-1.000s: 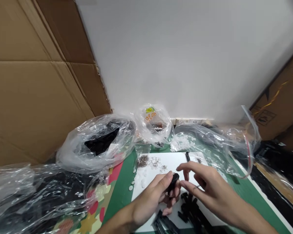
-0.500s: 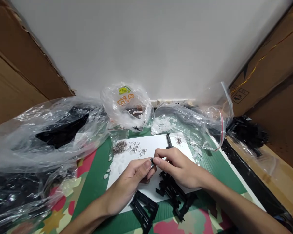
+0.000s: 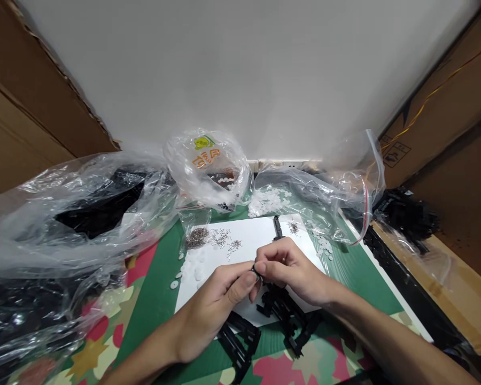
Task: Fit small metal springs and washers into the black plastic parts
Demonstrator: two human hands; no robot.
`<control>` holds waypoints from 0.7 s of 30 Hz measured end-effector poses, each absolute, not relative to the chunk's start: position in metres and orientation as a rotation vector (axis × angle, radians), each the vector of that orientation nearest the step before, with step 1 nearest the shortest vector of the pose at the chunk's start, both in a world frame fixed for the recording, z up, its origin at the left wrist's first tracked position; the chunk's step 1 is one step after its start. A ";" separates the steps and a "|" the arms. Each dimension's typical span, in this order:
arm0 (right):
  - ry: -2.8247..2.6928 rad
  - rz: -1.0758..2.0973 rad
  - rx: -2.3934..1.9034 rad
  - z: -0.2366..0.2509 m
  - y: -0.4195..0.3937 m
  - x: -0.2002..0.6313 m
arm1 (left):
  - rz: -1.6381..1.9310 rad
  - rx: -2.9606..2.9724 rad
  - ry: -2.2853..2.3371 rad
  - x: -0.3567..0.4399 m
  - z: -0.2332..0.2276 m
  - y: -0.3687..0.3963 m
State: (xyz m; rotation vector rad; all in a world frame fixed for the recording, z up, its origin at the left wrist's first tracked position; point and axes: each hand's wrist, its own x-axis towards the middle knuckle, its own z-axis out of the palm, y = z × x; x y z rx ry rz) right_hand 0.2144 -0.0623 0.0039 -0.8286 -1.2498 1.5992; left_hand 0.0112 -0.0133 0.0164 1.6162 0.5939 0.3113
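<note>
My left hand [image 3: 229, 293] and my right hand [image 3: 291, 270] meet over a white sheet [image 3: 250, 232]. Both pinch a small dark part [image 3: 256, 271] between thumbs and fingers; most of it is covered, so its kind does not show. Past my right hand's knuckles, a narrow black plastic piece [image 3: 278, 227] points away from me. Below that hand lies a heap of black plastic parts [image 3: 286, 315], and a black plastic frame [image 3: 240, 342] sits under my left wrist.
Thin wire pieces [image 3: 221, 238] and white discs [image 3: 190, 267] lie on the sheet's left side. Small white parts [image 3: 268, 200] spill beside clear plastic bags [image 3: 324, 187] at the back. A large bag [image 3: 84, 214] covers the left. Cardboard boxes [image 3: 444, 123] flank both sides.
Both hands have shifted slightly right, still together on the small dark part. My left thumb has moved a little right and down. The view has tilted slightly.
</note>
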 end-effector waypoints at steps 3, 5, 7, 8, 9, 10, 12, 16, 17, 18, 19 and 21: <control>-1.387 1.494 -0.957 0.012 -0.059 0.220 | 0.390 1.638 0.638 0.014 0.015 -0.011; -1.498 1.288 -1.131 0.018 -0.056 0.232 | 0.453 1.675 0.665 0.014 0.014 -0.009; -1.571 1.024 -1.374 0.023 -0.054 0.250 | 0.512 1.698 0.690 0.013 0.013 -0.007; -1.597 0.909 -1.508 0.024 -0.054 0.262 | 0.535 1.700 0.699 0.013 0.012 -0.006; -1.622 0.821 -1.643 0.026 -0.055 0.274 | 0.549 1.694 0.707 0.012 0.010 -0.005; -1.651 0.784 -1.756 0.027 -0.057 0.287 | 0.558 1.674 0.716 0.011 0.008 -0.004; -1.778 0.816 -1.850 0.028 -0.062 0.312 | 0.569 1.591 0.719 0.010 0.004 -0.003; -1.963 1.048 -1.875 0.028 -0.074 0.346 | 0.637 1.345 0.669 0.011 -0.003 -0.001; -1.962 1.041 -1.898 0.028 -0.076 0.351 | 0.655 1.307 0.654 0.012 -0.004 0.000; -1.956 1.013 -1.919 0.027 -0.077 0.354 | 0.668 1.279 0.648 0.013 -0.004 0.000; -1.949 0.983 -1.933 0.027 -0.078 0.356 | 0.673 1.264 0.646 0.013 -0.004 0.000; -1.937 0.960 -1.929 0.026 -0.078 0.356 | 0.680 1.251 0.657 0.014 -0.003 0.001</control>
